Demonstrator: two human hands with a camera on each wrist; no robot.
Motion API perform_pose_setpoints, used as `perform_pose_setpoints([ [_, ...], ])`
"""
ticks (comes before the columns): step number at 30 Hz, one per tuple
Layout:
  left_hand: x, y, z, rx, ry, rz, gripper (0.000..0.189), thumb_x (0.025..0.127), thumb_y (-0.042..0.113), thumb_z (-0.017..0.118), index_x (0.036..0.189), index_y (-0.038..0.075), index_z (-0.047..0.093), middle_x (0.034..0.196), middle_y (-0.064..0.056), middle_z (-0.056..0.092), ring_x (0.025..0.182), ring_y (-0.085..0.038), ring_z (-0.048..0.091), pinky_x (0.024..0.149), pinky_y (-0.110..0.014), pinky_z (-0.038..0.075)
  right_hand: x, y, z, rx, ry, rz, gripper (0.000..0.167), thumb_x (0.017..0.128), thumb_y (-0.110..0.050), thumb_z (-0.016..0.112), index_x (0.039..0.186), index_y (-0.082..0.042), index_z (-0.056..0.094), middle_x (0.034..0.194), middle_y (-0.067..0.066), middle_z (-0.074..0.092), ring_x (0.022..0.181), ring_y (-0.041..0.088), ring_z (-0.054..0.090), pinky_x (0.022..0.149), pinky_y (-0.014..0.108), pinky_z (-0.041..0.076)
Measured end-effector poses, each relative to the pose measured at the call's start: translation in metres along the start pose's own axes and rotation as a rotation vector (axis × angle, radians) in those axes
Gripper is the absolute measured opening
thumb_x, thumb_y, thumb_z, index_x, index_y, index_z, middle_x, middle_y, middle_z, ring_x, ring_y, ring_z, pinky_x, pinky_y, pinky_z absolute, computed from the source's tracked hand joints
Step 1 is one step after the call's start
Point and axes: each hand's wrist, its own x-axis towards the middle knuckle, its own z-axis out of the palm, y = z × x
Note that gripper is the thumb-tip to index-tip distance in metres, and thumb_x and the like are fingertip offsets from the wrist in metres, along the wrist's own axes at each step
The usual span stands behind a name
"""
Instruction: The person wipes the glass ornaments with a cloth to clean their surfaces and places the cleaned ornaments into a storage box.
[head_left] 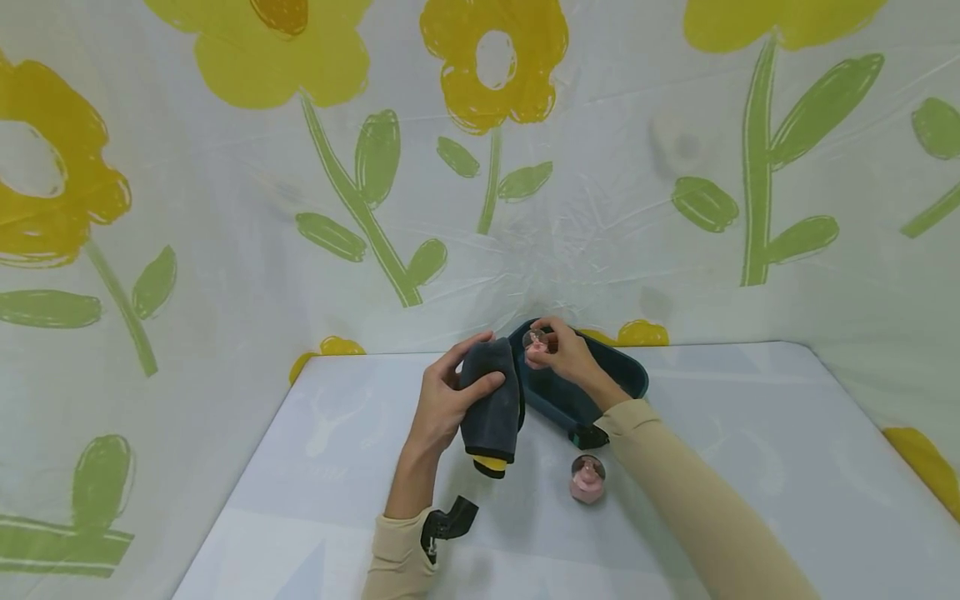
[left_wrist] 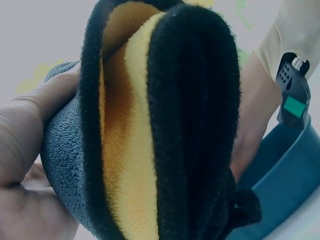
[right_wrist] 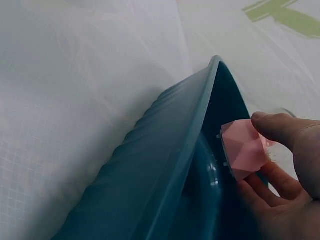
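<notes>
Pink ornament [head_left: 537,352] pinched in right hand [head_left: 572,357] at blue tub [head_left: 624,371], grey cloth [head_left: 489,412] gripped in left hand [head_left: 442,402]; seemingly placing, next needing gentle release.

A tub [head_left: 566,396] stood at the back of the worktop [head_left: 330,450], in front of a sheet [head_left: 592,208]. Left of it, the left grip [head_left: 441,400] held a cloth [head_left: 489,408]; the right grip [head_left: 567,352] held an ornament [right_wrist: 244,150] at the tub's left end. A second ornament [head_left: 587,482] sat nearer, on the worktop.

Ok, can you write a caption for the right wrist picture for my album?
A right hand holds a pink faceted ornament at the open top of a teal tub.
</notes>
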Motion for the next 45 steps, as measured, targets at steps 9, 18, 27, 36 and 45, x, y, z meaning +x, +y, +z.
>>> perform_pose_setpoints([
  [9,0.000,-0.001,-0.002,-0.004,0.008,0.009,0.053,0.088,0.006,0.072,0.138,0.017,0.057,0.137,-0.007,0.057,0.085,-0.019,0.074,0.071,-0.036,0.061,0.006,0.002,0.003,-0.036,0.004,0.056,0.052,0.091,-0.019,0.071,0.136,-0.012,0.045,0.121,0.022,0.065,0.103,0.034,0.063,0.088,0.045,0.051],
  [18,-0.001,0.001,-0.003,-0.012,0.016,0.002,0.052,0.088,0.007,0.072,0.137,0.016,0.057,0.135,-0.007,0.057,0.087,-0.019,0.073,0.072,-0.036,0.061,0.011,0.005,0.005,-0.034,0.009,0.110,0.050,0.091,-0.015,0.071,0.134,-0.011,0.047,0.121,0.022,0.064,0.103,0.032,0.062,0.090,0.046,0.051],
  [27,-0.001,0.001,-0.003,-0.027,0.025,-0.004,0.053,0.087,0.004,0.072,0.137,0.016,0.058,0.134,-0.008,0.058,0.086,-0.019,0.073,0.071,-0.036,0.061,0.014,0.009,0.006,-0.052,0.001,0.134,0.048,0.091,-0.015,0.070,0.134,-0.011,0.047,0.120,0.021,0.063,0.101,0.031,0.060,0.086,0.043,0.051],
  [36,-0.002,0.002,-0.005,-0.011,0.025,-0.005,0.053,0.087,0.005,0.072,0.136,0.016,0.058,0.136,-0.008,0.058,0.085,-0.018,0.073,0.070,-0.036,0.061,0.012,0.014,0.012,-0.068,0.002,0.138,0.046,0.091,-0.014,0.070,0.131,-0.012,0.048,0.114,0.018,0.066,0.099,0.030,0.060,0.087,0.043,0.050],
  [45,-0.002,0.002,-0.005,-0.022,0.024,-0.003,0.053,0.087,0.005,0.073,0.137,0.016,0.058,0.137,-0.008,0.057,0.085,-0.018,0.073,0.070,-0.035,0.061,0.012,0.013,0.015,-0.060,-0.005,0.170,0.047,0.093,-0.012,0.068,0.133,-0.011,0.043,0.124,0.021,0.062,0.110,0.034,0.059,0.093,0.046,0.049],
])
